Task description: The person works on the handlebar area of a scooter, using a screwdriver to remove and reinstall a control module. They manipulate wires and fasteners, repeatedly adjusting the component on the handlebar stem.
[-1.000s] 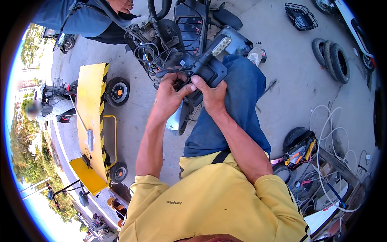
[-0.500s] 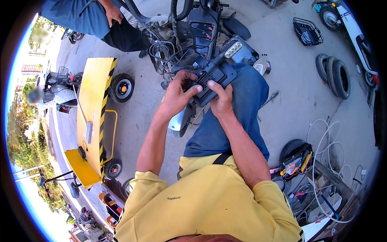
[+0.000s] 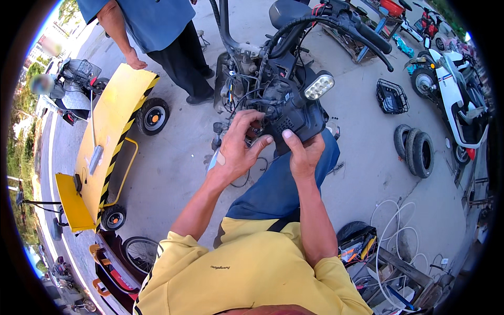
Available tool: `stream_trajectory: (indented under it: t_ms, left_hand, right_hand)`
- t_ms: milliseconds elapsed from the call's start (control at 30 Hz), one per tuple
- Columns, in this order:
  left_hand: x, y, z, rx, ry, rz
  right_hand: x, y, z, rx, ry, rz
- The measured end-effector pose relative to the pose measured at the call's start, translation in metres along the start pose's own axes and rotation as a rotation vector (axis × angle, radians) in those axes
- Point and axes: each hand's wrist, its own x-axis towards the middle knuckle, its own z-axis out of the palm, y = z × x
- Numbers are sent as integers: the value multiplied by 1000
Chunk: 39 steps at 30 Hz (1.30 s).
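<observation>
A black plastic housing point(image 3: 294, 118) with a white LED lamp point(image 3: 318, 86) is at the front of a partly dismantled scooter point(image 3: 252, 84) with exposed wiring. My right hand point(image 3: 302, 155) grips the housing's lower right edge, thumb on its face beside a grille. My left hand point(image 3: 239, 144), a plaster near the wrist, has curled fingers at the housing's left side among cables; what they hold is too small to make out. My blue-trousered leg is beneath the housing.
A co-worker point(image 3: 142, 26) stands at upper left beside a yellow cart point(image 3: 100, 136). A black basket point(image 3: 388, 97), several tyres point(image 3: 422, 155) and a white scooter point(image 3: 457, 100) are on the right. Coiled white hose point(image 3: 399, 226) and clutter lie at lower right.
The view has tilted toward the scooter's handlebar. The housing and both hands sit lower in the picture, with the left fingers lifted slightly. The co-worker's hand has moved down toward the cart.
</observation>
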Motion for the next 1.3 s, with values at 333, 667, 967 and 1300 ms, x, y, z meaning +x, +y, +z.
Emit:
stream_trajectory:
  t_ms: [333, 667, 967, 1300]
  left_hand:
    - [74, 0, -15, 189, 326, 362]
    - [113, -24, -22, -211, 378, 5]
    - [131, -39, -23, -385, 562, 108]
    - [135, -53, -8, -364, 542, 5]
  right_hand:
    - [78, -71, 33, -449, -251, -48]
    - [149, -96, 116, -989, -522, -175]
    - [189, -114, 160, -1119, -731, -125]
    - [209, -98, 160, -1354, -715, -193]
